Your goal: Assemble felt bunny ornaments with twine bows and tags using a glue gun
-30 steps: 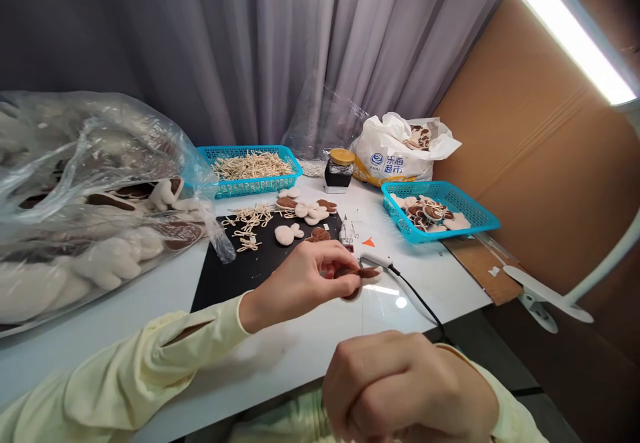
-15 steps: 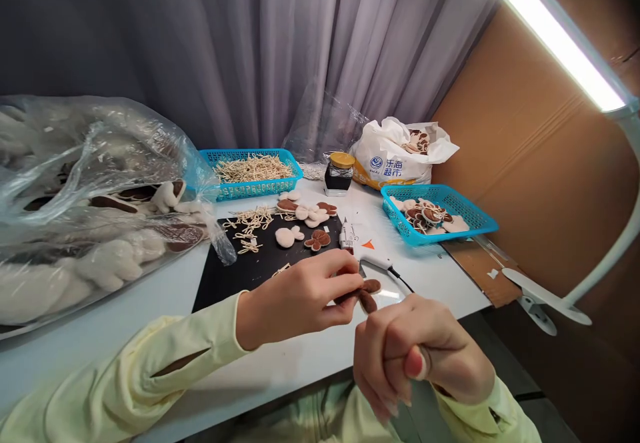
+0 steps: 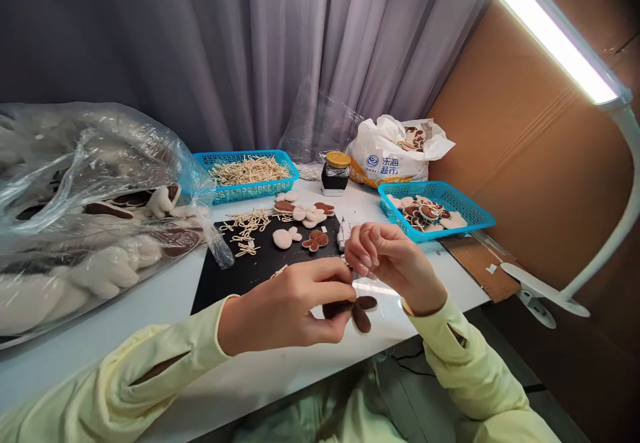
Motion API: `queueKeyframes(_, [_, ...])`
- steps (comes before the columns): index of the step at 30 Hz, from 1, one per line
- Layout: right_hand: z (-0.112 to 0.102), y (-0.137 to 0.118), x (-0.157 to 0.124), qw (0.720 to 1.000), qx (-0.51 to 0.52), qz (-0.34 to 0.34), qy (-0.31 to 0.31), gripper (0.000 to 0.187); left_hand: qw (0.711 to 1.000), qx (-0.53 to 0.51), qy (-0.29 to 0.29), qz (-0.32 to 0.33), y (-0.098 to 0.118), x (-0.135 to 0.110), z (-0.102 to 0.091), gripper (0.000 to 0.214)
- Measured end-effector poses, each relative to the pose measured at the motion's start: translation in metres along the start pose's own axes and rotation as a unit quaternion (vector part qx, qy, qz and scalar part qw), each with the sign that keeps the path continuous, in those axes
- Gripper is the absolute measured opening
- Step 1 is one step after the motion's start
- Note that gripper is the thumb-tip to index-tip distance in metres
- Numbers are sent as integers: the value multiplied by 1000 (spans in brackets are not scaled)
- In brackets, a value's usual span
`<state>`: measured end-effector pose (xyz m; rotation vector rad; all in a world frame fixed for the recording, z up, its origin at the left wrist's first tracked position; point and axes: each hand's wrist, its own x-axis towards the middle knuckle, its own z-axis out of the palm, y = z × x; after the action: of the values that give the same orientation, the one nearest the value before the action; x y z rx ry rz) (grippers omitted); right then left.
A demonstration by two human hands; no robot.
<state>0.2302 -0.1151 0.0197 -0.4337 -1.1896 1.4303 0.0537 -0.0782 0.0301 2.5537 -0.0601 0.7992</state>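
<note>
My left hand (image 3: 295,306) is closed in a pinch on a small brown felt piece with rounded lobes (image 3: 356,310), held just above the white table's (image 3: 90,336) front edge. My right hand (image 3: 387,256) hovers over the glue gun (image 3: 344,233), fingers curled loosely together; whether anything is in them I cannot make out. On the black mat (image 3: 240,270) lie cream and brown felt cut-outs (image 3: 295,235) and short cream cord loops (image 3: 247,223).
A blue basket of cord pieces (image 3: 250,171) stands at the back, a blue basket of felt shapes (image 3: 435,213) at the right. A dark jar (image 3: 335,173) and white shopping bag (image 3: 395,156) sit behind. A big clear bag of plush parts (image 3: 85,210) fills the left. Lamp clamp (image 3: 543,293) at the right edge.
My right hand rose from below the table edge and moved forward over the glue gun. My left hand drew the brown felt piece slightly nearer and lower.
</note>
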Motion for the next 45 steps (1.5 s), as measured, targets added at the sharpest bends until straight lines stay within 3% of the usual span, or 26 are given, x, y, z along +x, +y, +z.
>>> queueKeyframes(5, [-24,12,0,998,-58,-4,-1,40,997,-61,25,-33,0,3,-4,24])
queueKeyframes(7, [-29,13,-7,988,-155,-12,17,36,995,-76,39,-43,1,4,-4,21])
queueKeyframes(9, [-30,14,-18,955,-294,-32,27,31,992,-102,47,-59,1,4,-5,18])
queueKeyframes(11, [-25,16,-31,887,-452,-89,32,26,985,-136,47,-90,2,5,-9,16])
queueKeyframes(15, [3,22,-58,669,-693,-266,47,27,957,-218,80,-171,5,7,-17,13])
queueKeyframes(16, [12,22,-63,628,-721,-290,47,27,952,-228,91,-185,7,7,-17,12])
queueKeyframes(18, [30,21,-71,588,-745,-314,33,24,950,-209,98,-209,11,7,-15,10])
queueKeyframes(21, [48,14,-73,568,-750,-340,0,18,966,-111,92,-213,18,4,-5,10])
queueKeyframes(23, [52,6,-68,553,-754,-354,-13,16,981,-50,92,-161,22,0,3,12])
queueKeyframes(26, [45,-9,-52,542,-769,-339,3,18,993,-10,75,-86,23,-4,10,14])
queueKeyframes(28, [32,-17,-38,534,-781,-324,15,22,994,-15,69,-79,23,-3,9,14])
queueKeyframes(30, [16,-18,-26,544,-782,-305,15,25,991,-37,65,-108,22,0,5,13])
queueKeyframes(32, [1,-10,-20,575,-770,-277,11,26,981,-84,57,-165,20,3,-1,12])
queueKeyframes(34, [-7,4,-24,595,-760,-262,15,24,956,-167,59,-232,16,6,-8,9])
queueKeyframes(35, [-7,12,-30,592,-762,-264,24,24,939,-213,71,-261,13,7,-10,7])
queueKeyframes(38, [8,26,-53,547,-784,-291,31,25,906,-266,113,-308,7,7,-9,8])
queueKeyframes(42, [31,10,-57,478,-823,-305,-37,22,962,-108,73,-240,7,1,7,6])
queueKeyframes(44, [25,-2,-44,475,-829,-293,-47,23,979,-77,28,-186,9,0,12,8])
queueKeyframes(45, [18,-5,-36,491,-825,-277,-45,24,980,-89,12,-178,10,0,12,8])
